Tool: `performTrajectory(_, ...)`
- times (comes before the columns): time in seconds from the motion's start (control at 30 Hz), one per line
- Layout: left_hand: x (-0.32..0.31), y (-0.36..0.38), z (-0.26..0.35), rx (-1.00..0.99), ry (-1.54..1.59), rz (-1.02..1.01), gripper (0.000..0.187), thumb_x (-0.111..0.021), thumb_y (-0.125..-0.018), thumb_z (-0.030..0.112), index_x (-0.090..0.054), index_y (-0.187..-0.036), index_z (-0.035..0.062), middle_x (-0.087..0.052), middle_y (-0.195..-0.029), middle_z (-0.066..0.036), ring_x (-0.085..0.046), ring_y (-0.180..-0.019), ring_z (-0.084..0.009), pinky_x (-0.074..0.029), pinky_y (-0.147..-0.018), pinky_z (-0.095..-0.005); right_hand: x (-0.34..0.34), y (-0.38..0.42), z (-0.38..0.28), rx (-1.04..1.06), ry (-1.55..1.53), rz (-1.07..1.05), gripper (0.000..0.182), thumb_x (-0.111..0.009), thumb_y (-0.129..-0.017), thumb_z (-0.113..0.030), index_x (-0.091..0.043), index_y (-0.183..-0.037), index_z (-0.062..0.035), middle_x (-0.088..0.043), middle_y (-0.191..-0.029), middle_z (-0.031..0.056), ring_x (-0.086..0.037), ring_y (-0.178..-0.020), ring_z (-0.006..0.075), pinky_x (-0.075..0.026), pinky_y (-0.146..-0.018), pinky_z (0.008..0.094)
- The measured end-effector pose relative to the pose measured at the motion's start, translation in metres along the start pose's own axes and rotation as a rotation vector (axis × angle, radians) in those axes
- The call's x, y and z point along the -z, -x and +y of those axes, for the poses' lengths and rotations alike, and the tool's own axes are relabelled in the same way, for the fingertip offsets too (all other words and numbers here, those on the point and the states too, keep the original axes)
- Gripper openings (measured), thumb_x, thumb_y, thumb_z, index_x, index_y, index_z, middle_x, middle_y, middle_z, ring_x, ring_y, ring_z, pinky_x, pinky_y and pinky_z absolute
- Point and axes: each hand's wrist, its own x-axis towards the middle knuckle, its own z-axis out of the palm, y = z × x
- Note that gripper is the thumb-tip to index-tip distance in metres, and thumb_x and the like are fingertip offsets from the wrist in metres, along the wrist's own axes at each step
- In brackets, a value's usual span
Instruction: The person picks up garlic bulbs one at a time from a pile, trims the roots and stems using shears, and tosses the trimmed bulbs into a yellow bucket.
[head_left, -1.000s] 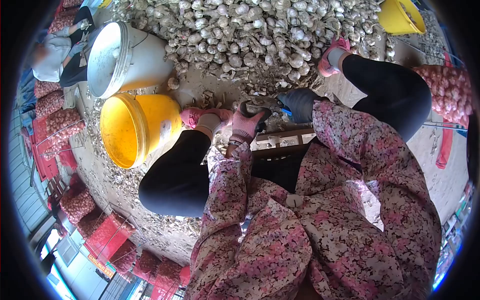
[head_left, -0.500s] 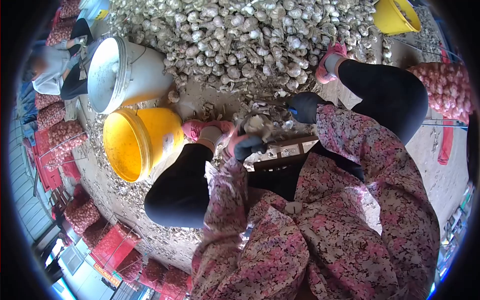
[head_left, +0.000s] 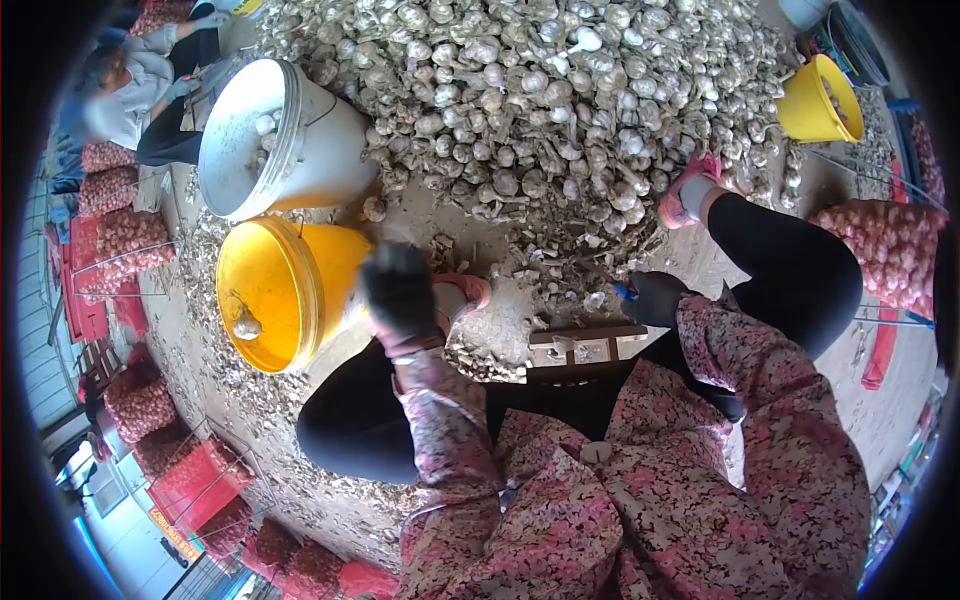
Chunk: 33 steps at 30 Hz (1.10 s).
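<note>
Left hand [head_left: 400, 290] now beside yellow bucket [head_left: 300, 262]

Left hand [head_left: 400, 290], dark glove with pink cuff, is raised at about 10 o'clock from the torso, motion-blurred, back of the glove toward the camera, fingers spread and loose, holding nothing visible. Left forearm in floral sleeve runs up from roughly 6 o'clock to the wrist, elbow bent. Right hand [head_left: 655, 298], dark glove, sits low at about 2 o'clock, fingers curled closed around a blue-handled tool, only its tip visible. Right forearm angles in from 4 o'clock, floral sleeve, wrist roughly straight. Hands well apart.
</note>
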Motion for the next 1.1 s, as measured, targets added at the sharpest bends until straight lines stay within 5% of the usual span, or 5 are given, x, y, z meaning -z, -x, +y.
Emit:
performTrajectory(0.2,0.039,-0.040,-0.117,0.377,-0.631,0.478,0.039,-0.063,-0.082,0.009,-0.058,-0.120,0.0070,-0.061,-0.111,-0.009,-0.065,-0.083,-0.0222,-0.052,-0.074,-0.0333,-0.012,-0.011,-0.030,0.028,-0.814,0.114,0.054,-0.070,-0.080,-0.037,-0.055,-0.119,-0.0032,-0.064,-0.091,0.0096,-0.062,-0.081,0.0201,-0.049,-0.076,0.0345)
performTrajectory(0.57,0.041,-0.132,-0.191,0.699,-2.403,0.010,0.072,-0.068,-0.075,0.027,-0.039,-0.138,0.0091,-0.030,-0.146,-0.020,-0.051,-0.118,-0.0385,-0.049,-0.091,-0.0432,0.006,-0.033,-0.041,-0.017,-0.858,0.117,0.061,-0.070,-0.080,-0.039,-0.050,-0.125,-0.0050,-0.063,-0.108,0.0184,-0.062,-0.102,0.0291,-0.047,-0.087,0.0380)
performTrajectory(0.87,0.058,-0.071,-0.167,0.213,-1.882,0.164,0.066,-0.075,-0.071,0.025,-0.047,-0.126,0.0029,-0.054,-0.119,-0.026,-0.052,-0.110,-0.0403,-0.044,-0.092,-0.0436,-0.001,-0.048,-0.053,0.013,-0.740,0.327,0.052,-0.072,-0.076,-0.036,-0.051,-0.113,-0.0054,-0.064,-0.106,0.0175,-0.062,-0.102,0.0342,-0.048,-0.086,0.0415)
performTrajectory(0.97,0.040,-0.038,-0.164,0.301,-0.725,0.421,0.032,-0.073,-0.081,0.016,-0.056,-0.108,0.0092,-0.062,-0.083,-0.003,-0.060,-0.062,-0.0142,-0.049,-0.051,-0.0284,0.001,-0.045,-0.062,0.030,-0.681,0.273,0.051,-0.072,-0.076,-0.037,-0.051,-0.111,-0.0058,-0.063,-0.105,0.0181,-0.061,-0.101,0.0337,-0.048,-0.085,0.0413)
performTrajectory(1.1,0.051,-0.014,-0.171,-0.003,-1.037,0.156,0.038,-0.070,-0.083,0.006,-0.053,-0.117,0.0066,-0.062,-0.093,-0.002,-0.061,-0.069,-0.0151,-0.051,-0.058,-0.0273,-0.005,-0.038,-0.064,0.111,-0.651,0.267,0.053,-0.073,-0.076,-0.039,-0.053,-0.112,-0.0057,-0.064,-0.100,0.0163,-0.063,-0.093,0.0308,-0.048,-0.082,0.0397)
